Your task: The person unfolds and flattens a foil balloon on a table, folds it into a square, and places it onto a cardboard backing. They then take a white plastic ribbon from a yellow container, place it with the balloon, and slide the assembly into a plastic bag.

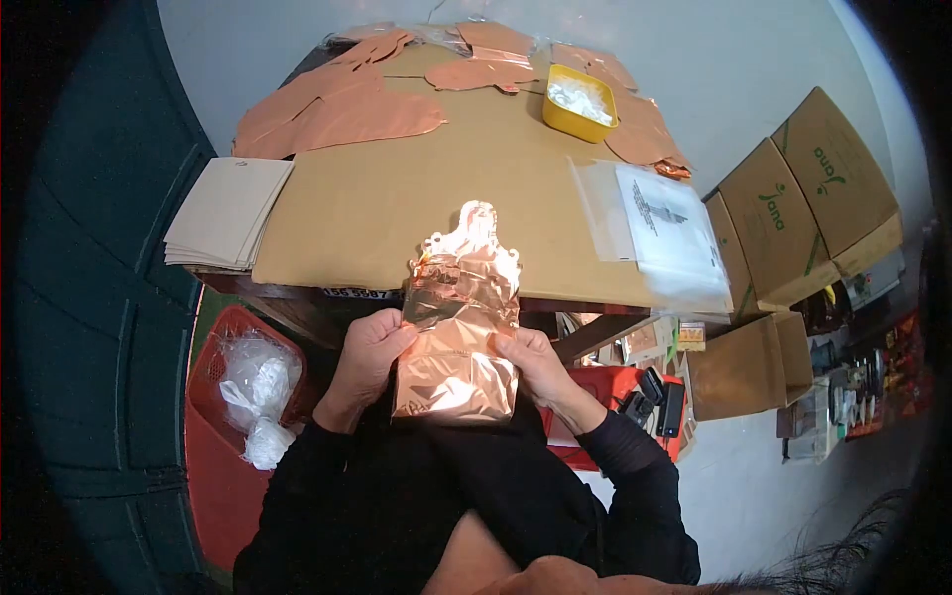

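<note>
Between my two hands is a shiny copper foil sheet (456, 342), creased across its width and catching bright glare. Its top narrows to a rounded tip with scalloped sides that overlaps the table's front edge in this view. My left hand (369, 359) pinches the left side, thumb on the front face. On the right side, my right hand (542, 369) grips it the same way. The fingers behind the sheet are hidden. The sheet's lower end hangs over my lap.
Flat copper-coloured cutouts (347, 119) lie along the back of the cardboard-covered table (357, 218), beside a yellow tub (578, 124) of white material. Clear plastic bags (669, 223) lie right, pale card sheets (230, 213) left. Cardboard boxes (793, 218) stand right; a red basket (213, 382) sits lower left.
</note>
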Available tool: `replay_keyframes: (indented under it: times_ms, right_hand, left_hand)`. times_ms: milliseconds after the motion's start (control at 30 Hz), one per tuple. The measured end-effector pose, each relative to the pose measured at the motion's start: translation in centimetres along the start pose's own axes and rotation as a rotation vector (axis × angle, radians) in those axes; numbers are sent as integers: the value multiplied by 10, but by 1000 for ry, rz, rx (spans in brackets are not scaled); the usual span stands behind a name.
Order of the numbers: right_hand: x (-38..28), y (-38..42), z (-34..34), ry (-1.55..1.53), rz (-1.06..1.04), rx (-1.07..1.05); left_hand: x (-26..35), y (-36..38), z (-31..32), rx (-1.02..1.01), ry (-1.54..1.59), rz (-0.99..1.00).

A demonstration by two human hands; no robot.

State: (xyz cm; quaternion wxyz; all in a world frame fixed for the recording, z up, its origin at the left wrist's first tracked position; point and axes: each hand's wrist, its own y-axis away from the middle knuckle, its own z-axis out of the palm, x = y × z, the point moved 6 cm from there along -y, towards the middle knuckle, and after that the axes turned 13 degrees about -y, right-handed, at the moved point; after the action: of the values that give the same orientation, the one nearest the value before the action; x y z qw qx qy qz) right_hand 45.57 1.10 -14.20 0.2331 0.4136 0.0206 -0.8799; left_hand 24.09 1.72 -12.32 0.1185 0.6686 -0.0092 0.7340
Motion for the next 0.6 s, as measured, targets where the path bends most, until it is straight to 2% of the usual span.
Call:
replay_keyframes:
  times_ms: [300,600]
  right_hand:
    - [11,-5,-11,-122,-15,-61]
    - [12,-3,-3,-270,-39,15]
  left_hand:
    - [-5,-1,0,-7,128,-26]
    - [3,2,11,26,269,-84]
